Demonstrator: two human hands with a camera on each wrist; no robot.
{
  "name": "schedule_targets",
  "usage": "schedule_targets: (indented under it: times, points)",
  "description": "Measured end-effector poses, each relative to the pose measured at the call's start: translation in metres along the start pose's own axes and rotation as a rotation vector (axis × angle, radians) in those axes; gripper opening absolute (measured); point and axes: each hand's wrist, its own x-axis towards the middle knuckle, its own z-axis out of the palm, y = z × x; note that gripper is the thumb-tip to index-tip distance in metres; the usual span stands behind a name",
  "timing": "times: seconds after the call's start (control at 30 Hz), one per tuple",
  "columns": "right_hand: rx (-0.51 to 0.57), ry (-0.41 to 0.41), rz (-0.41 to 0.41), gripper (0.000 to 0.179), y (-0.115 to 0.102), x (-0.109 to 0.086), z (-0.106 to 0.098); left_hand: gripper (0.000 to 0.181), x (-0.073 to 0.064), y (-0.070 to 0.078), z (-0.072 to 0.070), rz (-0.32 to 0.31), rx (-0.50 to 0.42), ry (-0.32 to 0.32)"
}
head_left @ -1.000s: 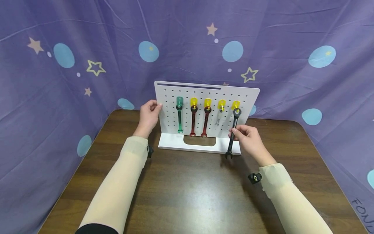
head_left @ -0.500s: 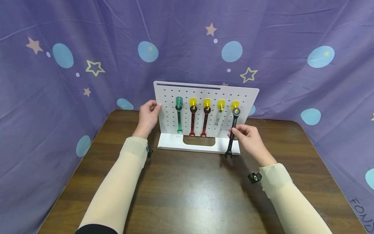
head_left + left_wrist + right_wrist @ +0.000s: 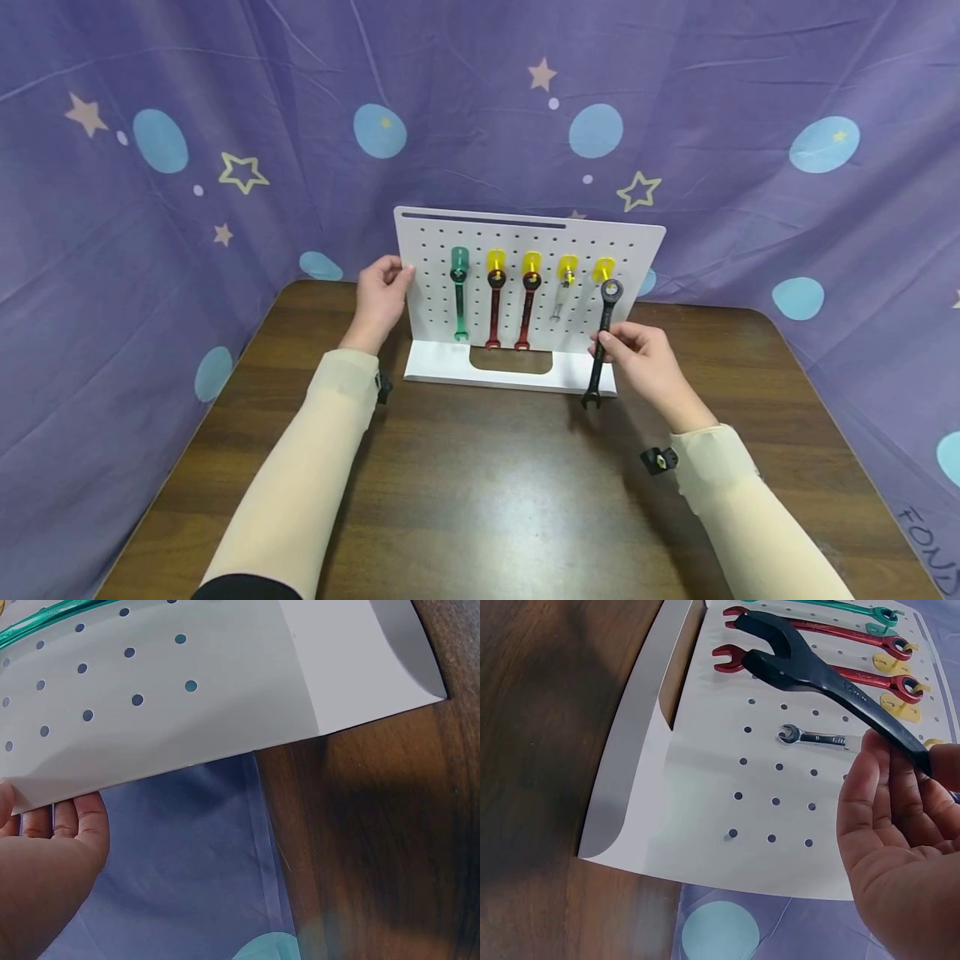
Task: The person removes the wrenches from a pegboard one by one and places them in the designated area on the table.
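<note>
The right hand (image 3: pixel 648 364) pinches a black ratcheting combination wrench (image 3: pixel 597 365) by the middle of its shaft, thumb against fingers. The left hand (image 3: pixel 380 302) grips the near side edge of a white pegboard (image 3: pixel 432 292), thumb in front; the left wrist view shows its fingertips behind that edge. The black wrench's long axis runs steeply, ring end up, forked end down and slightly toward the left hand. Its ring sits by a yellow hook (image 3: pixel 602 267) above the right hand; contact is unclear. The right wrist view shows the fork up close, plus lettering on a silver wrench (image 3: pixel 817 738), but hides the ring. Between the hands also hang two red wrenches (image 3: pixel 496 315) and, nearest the left hand, a green wrench (image 3: pixel 461 310).
</note>
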Motion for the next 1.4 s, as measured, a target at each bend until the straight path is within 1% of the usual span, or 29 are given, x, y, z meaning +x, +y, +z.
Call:
schedule_targets:
  times: [0.17,0.33,0.53,0.7,0.97,1.13,1.4]
  points:
    - [0.01,-0.005,-0.025,0.017,0.004,-0.003,-0.002,0.017,0.001,-0.002,0.0,-0.007,0.0,-0.003]
    - [0.029,0.005,-0.034,0.019,0.009,-0.009,-0.007,0.018,0.002,-0.003,0.0,-0.021,0.019,-0.011]
    - [0.045,0.006,-0.023,0.021,0.013,-0.014,-0.012,0.018,0.001,0.0,0.0,-0.023,0.021,-0.01]
    - [0.031,0.01,-0.018,0.02,0.016,-0.018,-0.015,0.019,0.0,0.001,0.0,-0.019,0.025,-0.008]
    - [0.027,0.013,-0.02,0.02,0.024,-0.02,-0.02,0.019,0.001,-0.002,-0.001,-0.019,0.022,-0.007]
    - [0.033,-0.002,0.002,0.022,0.029,-0.022,-0.022,0.018,0.001,-0.004,-0.001,-0.024,0.02,-0.003]
    - [-0.003,-0.011,0.036,0.023,0.034,-0.026,-0.028,0.018,0.002,-0.002,0.0,-0.011,0.017,-0.008]
